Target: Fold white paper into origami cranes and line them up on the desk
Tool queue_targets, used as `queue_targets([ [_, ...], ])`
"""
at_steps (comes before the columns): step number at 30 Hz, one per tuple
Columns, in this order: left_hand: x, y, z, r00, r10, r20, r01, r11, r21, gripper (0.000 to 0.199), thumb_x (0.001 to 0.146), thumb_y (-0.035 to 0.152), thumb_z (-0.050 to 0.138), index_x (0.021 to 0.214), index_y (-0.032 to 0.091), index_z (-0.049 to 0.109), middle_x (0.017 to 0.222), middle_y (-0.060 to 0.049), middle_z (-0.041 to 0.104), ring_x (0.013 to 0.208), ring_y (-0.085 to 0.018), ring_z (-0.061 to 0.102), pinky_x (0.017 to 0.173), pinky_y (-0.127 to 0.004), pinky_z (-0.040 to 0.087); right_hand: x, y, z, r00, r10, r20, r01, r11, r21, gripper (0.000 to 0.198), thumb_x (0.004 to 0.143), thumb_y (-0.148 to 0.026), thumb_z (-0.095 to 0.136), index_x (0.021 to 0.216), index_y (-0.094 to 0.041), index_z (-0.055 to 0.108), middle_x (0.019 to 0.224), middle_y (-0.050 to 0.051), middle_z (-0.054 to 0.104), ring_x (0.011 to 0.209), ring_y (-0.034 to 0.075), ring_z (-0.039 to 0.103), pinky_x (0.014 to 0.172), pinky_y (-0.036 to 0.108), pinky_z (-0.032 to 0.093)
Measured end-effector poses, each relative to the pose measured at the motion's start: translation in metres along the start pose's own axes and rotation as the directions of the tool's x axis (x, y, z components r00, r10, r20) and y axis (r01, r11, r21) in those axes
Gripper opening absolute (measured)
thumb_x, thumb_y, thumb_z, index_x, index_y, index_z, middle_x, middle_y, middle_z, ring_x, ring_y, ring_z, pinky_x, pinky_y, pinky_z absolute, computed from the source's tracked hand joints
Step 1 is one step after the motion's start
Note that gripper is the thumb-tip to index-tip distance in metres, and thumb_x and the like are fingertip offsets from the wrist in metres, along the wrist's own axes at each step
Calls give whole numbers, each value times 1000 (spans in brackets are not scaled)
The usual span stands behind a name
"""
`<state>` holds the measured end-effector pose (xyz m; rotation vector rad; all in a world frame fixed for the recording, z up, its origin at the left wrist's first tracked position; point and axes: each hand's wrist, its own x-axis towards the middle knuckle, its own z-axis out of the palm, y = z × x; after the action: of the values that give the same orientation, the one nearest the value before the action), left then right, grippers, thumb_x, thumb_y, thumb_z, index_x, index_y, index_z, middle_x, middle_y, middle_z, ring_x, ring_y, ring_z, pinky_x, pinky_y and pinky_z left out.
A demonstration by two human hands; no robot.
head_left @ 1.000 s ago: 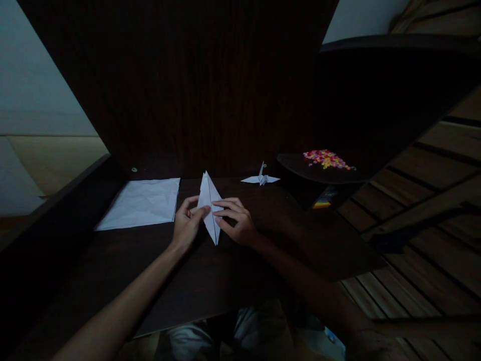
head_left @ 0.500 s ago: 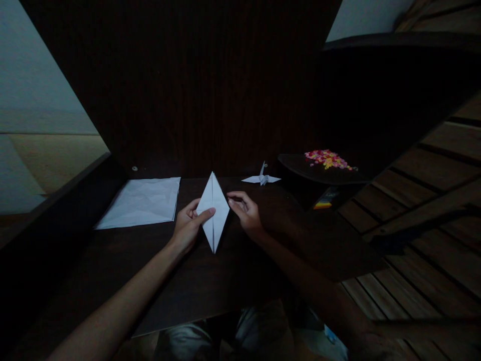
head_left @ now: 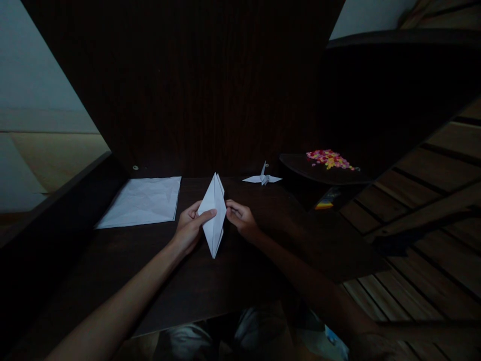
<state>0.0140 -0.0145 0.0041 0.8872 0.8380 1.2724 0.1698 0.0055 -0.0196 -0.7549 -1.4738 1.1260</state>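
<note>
A white sheet folded into a long diamond, folded paper [head_left: 212, 225], is held upright above the dark desk. My left hand [head_left: 189, 224] grips its left side, thumb across the front and fingers behind. On the right edge, my right hand [head_left: 241, 218] pinches the paper between thumb and fingertips. The layers are parted along that right side, with a second point showing at the top. Behind, near the back panel, stands a finished white paper crane [head_left: 263, 179] with its wings spread.
Flat white paper sheets [head_left: 141, 201] lie on the desk [head_left: 180, 296] at left, beside a raised side board [head_left: 56, 200]. A low corner shelf [head_left: 296, 168] at right carries a heap of small pink, red and yellow pieces [head_left: 330, 159]. A tall dark panel [head_left: 210, 90] closes the back.
My right hand has closed onto the diamond's right edge. That side has swung back, so the diamond looks narrower and its layers have separated. My left hand keeps its grip.
</note>
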Motion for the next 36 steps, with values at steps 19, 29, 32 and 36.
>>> queue_targets([
  [19,2,-7,-4,997,73,-37,-66,983,172,37,55,30,84,86,14,70,72,-1,70,57,-11,60,54,-20,45,-2,-10,2,999,26,46,-27,999,37,29,71,-47,69,78,-20,64,85,2,58,82,17,58,70,26,47],
  [29,3,-10,-5,997,77,20,-80,975,207,34,65,39,78,87,14,70,71,-2,69,58,-12,59,54,-21,44,3,3,0,998,-4,-70,5,1000,8,21,68,-38,72,68,-19,63,77,1,56,71,15,56,63,26,46],
  [32,1,-8,-3,996,82,44,-91,955,283,41,54,31,85,88,14,70,74,-1,69,63,-14,61,57,-23,47,3,3,-2,996,-29,-82,26,999,-36,19,69,-34,71,63,-19,61,72,0,54,67,13,54,62,26,44],
  [36,-1,-4,0,996,62,58,-78,941,329,46,47,24,87,89,15,69,75,0,69,65,-16,62,59,-25,49,2,-2,-1,995,-28,-100,21,997,-68,22,69,-34,71,58,-19,59,69,0,53,65,13,52,59,26,42],
])
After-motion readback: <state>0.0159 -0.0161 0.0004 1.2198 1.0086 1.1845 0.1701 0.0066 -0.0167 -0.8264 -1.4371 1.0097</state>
